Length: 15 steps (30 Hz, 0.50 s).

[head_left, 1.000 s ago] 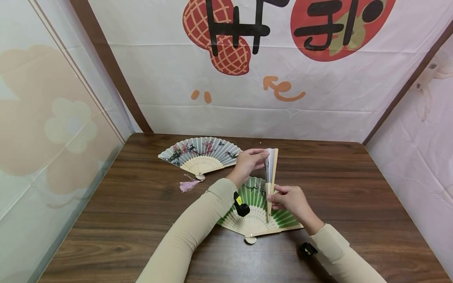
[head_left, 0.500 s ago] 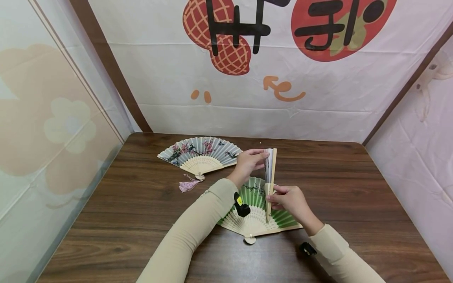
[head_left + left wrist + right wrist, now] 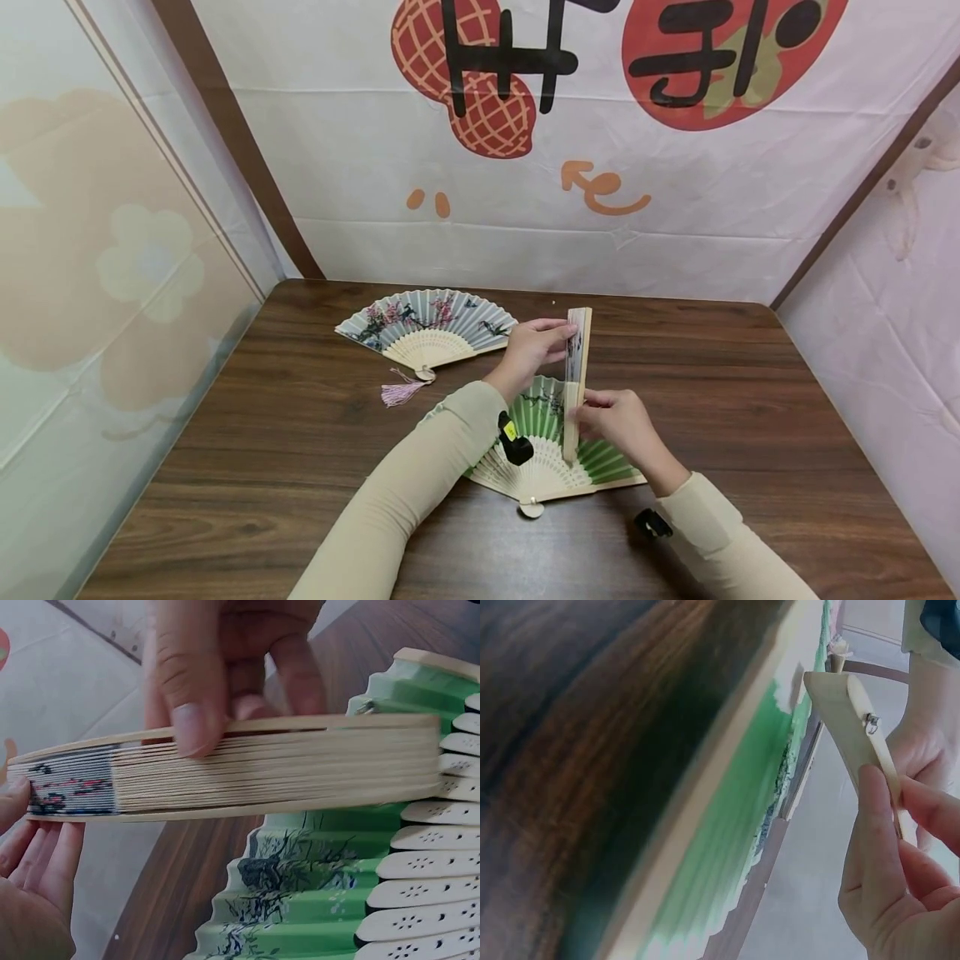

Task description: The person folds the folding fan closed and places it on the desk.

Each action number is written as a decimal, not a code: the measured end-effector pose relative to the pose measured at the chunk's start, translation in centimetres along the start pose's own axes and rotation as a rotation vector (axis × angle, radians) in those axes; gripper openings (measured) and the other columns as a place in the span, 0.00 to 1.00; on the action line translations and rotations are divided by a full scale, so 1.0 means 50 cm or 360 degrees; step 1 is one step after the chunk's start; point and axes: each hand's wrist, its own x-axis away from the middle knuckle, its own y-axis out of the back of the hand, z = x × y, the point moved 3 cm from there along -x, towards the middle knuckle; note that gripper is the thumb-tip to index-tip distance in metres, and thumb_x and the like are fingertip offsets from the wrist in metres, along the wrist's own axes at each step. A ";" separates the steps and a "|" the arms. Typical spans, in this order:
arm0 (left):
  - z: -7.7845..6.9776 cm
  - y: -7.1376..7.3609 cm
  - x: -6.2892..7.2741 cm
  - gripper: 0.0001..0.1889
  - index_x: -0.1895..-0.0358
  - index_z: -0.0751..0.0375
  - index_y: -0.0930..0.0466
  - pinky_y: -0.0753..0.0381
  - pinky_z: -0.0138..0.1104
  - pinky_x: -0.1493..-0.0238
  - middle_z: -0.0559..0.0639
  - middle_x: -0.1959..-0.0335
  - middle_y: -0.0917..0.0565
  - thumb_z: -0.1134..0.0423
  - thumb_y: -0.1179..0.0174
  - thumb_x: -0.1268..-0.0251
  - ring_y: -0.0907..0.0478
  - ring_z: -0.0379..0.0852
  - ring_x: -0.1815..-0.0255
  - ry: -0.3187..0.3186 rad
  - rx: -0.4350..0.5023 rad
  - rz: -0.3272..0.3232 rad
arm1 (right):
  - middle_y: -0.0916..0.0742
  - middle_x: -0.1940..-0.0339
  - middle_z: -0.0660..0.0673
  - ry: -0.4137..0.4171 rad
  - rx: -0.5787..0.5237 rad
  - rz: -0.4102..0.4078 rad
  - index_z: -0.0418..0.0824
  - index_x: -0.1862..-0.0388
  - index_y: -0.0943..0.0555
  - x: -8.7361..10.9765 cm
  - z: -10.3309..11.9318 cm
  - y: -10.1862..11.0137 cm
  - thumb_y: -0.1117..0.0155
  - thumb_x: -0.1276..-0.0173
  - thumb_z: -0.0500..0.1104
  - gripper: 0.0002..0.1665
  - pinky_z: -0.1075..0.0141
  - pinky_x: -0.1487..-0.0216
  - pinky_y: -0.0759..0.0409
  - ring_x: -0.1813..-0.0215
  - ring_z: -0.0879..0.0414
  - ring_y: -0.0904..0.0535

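A folded hand fan (image 3: 576,379), with wooden ribs and printed grey cloth, stands nearly upright above an open green fan (image 3: 543,408). My left hand (image 3: 531,350) pinches its upper, cloth end between thumb and fingers. Lower down, my right hand (image 3: 618,423) grips the ribs. In the left wrist view the ribs (image 3: 277,772) lie stacked between two thicker outer sticks, with the right thumb (image 3: 196,731) across their edge. A metal rivet (image 3: 871,723) shows at the pivot end in the right wrist view. My left forearm hides part of the green fan.
An open grey-blue fan (image 3: 427,333) with pink blossoms lies farther back on the brown wooden table (image 3: 712,358), left of my left hand. A pink tassel (image 3: 402,392) hangs from its pivot. Printed cloth walls (image 3: 315,150) stand at the table's back and sides.
The folded fan has turned so its rib edges face the head camera, and its ribs look more tightly stacked. Both hands keep their hold. The two open fans stay in place.
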 end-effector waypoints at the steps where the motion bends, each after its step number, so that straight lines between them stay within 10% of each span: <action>1: 0.000 -0.002 0.002 0.16 0.50 0.65 0.15 0.11 0.38 0.51 0.57 0.52 0.13 0.61 0.29 0.39 0.14 0.46 0.54 0.0003 -0.0006 0.0000 | 0.10 0.65 0.34 0.0000 -0.0009 -0.0005 0.25 0.41 0.22 0.000 0.003 0.001 0.31 0.37 0.39 0.28 0.58 0.66 0.10 0.73 0.51 0.13; 15: 0.008 -0.023 0.033 0.13 0.50 0.68 0.15 0.10 0.36 0.54 0.59 0.52 0.12 0.67 0.32 0.37 0.14 0.41 0.61 -0.0053 -0.0094 0.0048 | 0.12 0.52 0.34 -0.0007 -0.0216 -0.0011 0.25 0.38 0.24 -0.016 0.029 0.023 0.36 0.32 0.34 0.25 0.63 0.56 0.10 0.69 0.61 0.15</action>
